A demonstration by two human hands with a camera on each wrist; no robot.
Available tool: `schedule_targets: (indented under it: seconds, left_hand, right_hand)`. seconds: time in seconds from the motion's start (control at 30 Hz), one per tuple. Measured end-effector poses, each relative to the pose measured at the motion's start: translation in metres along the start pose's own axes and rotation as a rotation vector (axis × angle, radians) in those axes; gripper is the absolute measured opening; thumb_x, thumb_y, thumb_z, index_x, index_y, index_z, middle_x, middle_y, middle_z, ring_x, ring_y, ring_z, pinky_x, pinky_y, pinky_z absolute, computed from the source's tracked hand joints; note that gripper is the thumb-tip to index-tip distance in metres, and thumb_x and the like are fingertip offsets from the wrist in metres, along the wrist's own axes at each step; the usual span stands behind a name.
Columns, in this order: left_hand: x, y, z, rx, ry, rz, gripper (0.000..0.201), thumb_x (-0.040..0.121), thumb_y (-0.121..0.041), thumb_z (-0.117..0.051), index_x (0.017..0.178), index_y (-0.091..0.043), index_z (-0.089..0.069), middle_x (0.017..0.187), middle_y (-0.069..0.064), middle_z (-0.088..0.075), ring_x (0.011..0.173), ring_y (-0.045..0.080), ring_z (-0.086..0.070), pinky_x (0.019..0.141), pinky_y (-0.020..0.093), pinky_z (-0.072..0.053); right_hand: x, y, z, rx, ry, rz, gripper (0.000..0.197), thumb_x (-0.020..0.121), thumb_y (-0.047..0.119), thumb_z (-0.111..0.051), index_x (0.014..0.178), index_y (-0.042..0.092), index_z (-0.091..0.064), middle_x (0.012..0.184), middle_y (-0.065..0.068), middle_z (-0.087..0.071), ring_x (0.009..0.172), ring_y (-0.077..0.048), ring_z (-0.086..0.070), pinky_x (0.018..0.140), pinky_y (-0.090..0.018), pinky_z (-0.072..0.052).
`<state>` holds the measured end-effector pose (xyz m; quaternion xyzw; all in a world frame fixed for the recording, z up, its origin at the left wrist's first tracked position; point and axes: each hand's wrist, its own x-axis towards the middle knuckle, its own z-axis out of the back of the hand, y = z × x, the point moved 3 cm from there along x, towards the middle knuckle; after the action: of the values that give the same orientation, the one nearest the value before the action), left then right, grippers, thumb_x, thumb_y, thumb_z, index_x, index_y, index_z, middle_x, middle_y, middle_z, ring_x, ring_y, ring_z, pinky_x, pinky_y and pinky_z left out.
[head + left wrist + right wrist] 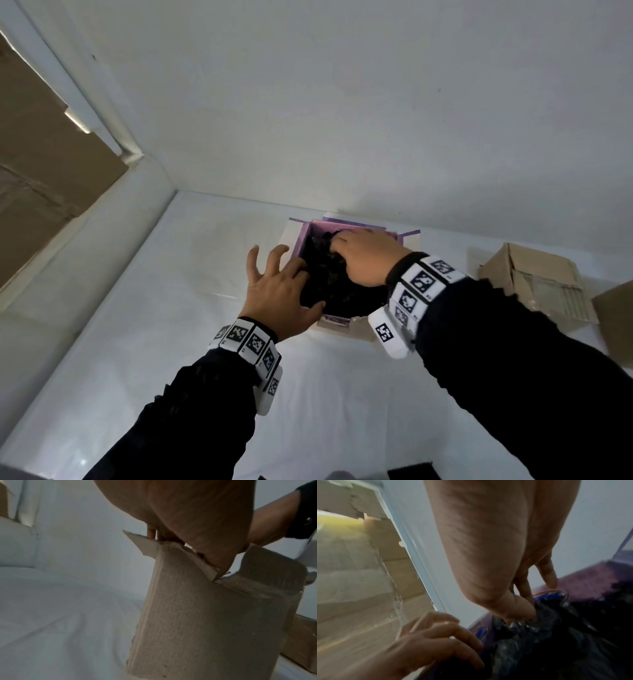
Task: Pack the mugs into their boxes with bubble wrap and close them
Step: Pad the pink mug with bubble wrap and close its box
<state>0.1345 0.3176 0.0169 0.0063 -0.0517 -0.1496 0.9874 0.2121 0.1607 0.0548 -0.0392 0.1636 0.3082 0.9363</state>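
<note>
A small cardboard box (356,228) with a purple inside stands open on the white table, its flaps spread. Black bubble wrap (329,281) fills its opening; whether a mug is inside the wrap is hidden. My right hand (342,250) lies on top of the wrap, with its thumb sunk into the wrap (539,635) and its fingers (547,577) reaching down by the far purple wall (583,582). A blue edge (553,593) peeks out there. My left hand (281,274) is at the box's left side, fingers spread and thumb at the near rim. The left wrist view shows the box's grey outside (205,615).
Two brown cardboard boxes (534,284) (616,325) sit at the right on the table (171,342). A white wall rises just behind the box. Taped cardboard (41,171) fills the upper left. Something dark (411,471) lies at the bottom edge.
</note>
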Motion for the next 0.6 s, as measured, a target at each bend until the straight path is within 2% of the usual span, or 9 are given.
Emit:
schedule_targets:
  seconds: [0.07,0.13,0.27,0.37,0.5,0.6]
  left_hand:
    - [-0.004,-0.001,-0.002,0.013,0.016,0.02,0.053,0.076,-0.066,-0.043,0.097,-0.026,-0.07,0.117,-0.013,-0.059,0.131,0.027,-0.037,0.11,0.062,0.001]
    - [-0.005,-0.002,-0.004,0.017,0.025,0.028,0.054,0.078,-0.063,-0.04,0.102,-0.024,-0.069,0.119,-0.012,-0.059,0.132,0.027,-0.037,0.111,0.062,0.003]
    - [-0.003,-0.005,-0.008,0.0,0.04,0.055,0.059,0.077,-0.056,-0.042,0.121,-0.021,-0.059,0.114,-0.008,-0.062,0.13,0.029,-0.039,0.111,0.064,0.002]
    - [-0.001,-0.007,-0.011,-0.005,0.049,0.068,0.068,0.076,-0.054,-0.042,0.133,-0.019,-0.052,0.113,-0.005,-0.063,0.129,0.031,-0.039,0.111,0.064,0.003]
    - [-0.001,-0.006,-0.011,0.017,0.073,0.058,0.065,0.077,-0.056,-0.039,0.129,-0.021,-0.058,0.115,-0.007,-0.062,0.13,0.031,-0.037,0.111,0.064,0.004]
    - [-0.001,-0.007,-0.01,0.006,0.043,0.055,0.057,0.078,-0.056,-0.039,0.117,-0.022,-0.065,0.114,-0.009,-0.061,0.131,0.03,-0.036,0.111,0.062,-0.002]
  right_hand:
    - [0.014,0.008,-0.01,-0.06,0.047,0.028,0.052,0.09,0.023,-0.044,0.142,0.02,-0.041,0.151,-0.001,-0.036,0.139,-0.023,-0.031,0.109,-0.047,-0.031]
    - [0.023,0.009,-0.019,-0.05,0.07,0.037,0.056,0.091,0.024,-0.045,0.146,0.019,-0.034,0.155,-0.001,-0.03,0.142,-0.022,-0.025,0.111,-0.047,-0.029]
    - [0.029,0.002,-0.018,0.044,0.032,0.001,0.064,0.089,0.023,-0.048,0.148,0.027,-0.025,0.152,-0.002,-0.035,0.135,-0.024,-0.038,0.106,-0.044,-0.034]
    - [0.033,-0.001,-0.018,-0.008,0.044,-0.01,0.066,0.091,0.026,-0.047,0.15,0.035,-0.018,0.154,-0.002,-0.032,0.136,-0.026,-0.035,0.109,-0.045,-0.031]
    - [0.04,-0.001,-0.021,-0.116,0.154,-0.048,0.058,0.094,0.027,-0.044,0.148,0.039,-0.027,0.153,-0.006,-0.029,0.139,-0.029,-0.027,0.11,-0.047,-0.026]
    - [0.041,0.001,-0.021,-0.168,0.161,-0.048,0.05,0.094,0.028,-0.044,0.144,0.036,-0.039,0.152,-0.009,-0.028,0.14,-0.03,-0.024,0.11,-0.047,-0.024]
